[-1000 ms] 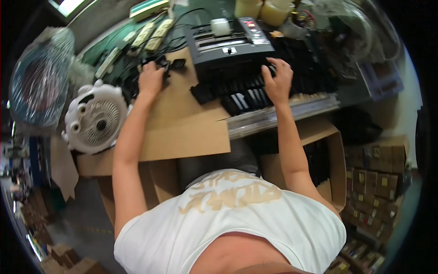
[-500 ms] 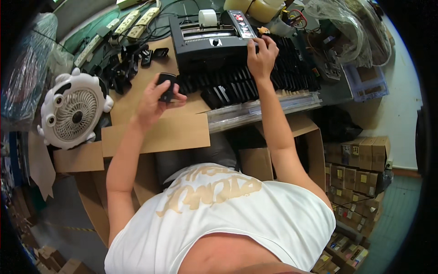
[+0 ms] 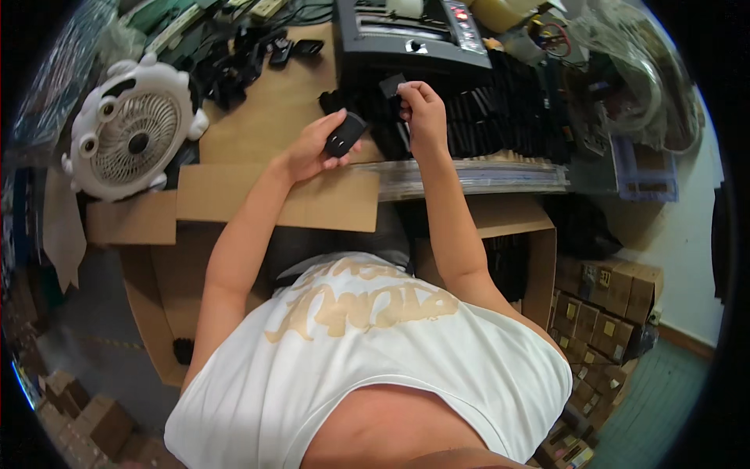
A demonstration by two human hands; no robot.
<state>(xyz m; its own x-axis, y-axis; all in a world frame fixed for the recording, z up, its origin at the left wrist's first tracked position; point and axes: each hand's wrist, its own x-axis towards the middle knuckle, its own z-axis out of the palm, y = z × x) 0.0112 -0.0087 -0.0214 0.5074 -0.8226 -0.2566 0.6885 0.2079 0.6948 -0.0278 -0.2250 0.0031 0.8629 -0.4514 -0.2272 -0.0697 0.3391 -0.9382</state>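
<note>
Black casing [image 3: 344,134] sits clamped in the left hand [image 3: 312,148] above the tabletop's [image 3: 266,117] near edge; right hand [image 3: 422,109] fingers pinch what looks like a small dark piece [image 3: 392,84] beside the black machine [image 3: 406,39].

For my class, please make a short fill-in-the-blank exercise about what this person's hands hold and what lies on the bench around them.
1. The left hand holds a small ____ part.
2. The right hand pinches a small dark piece in front of the black ____.
3. Left of the cardboard sheet lies a white ____.

Missing words: black; machine; fan
</note>
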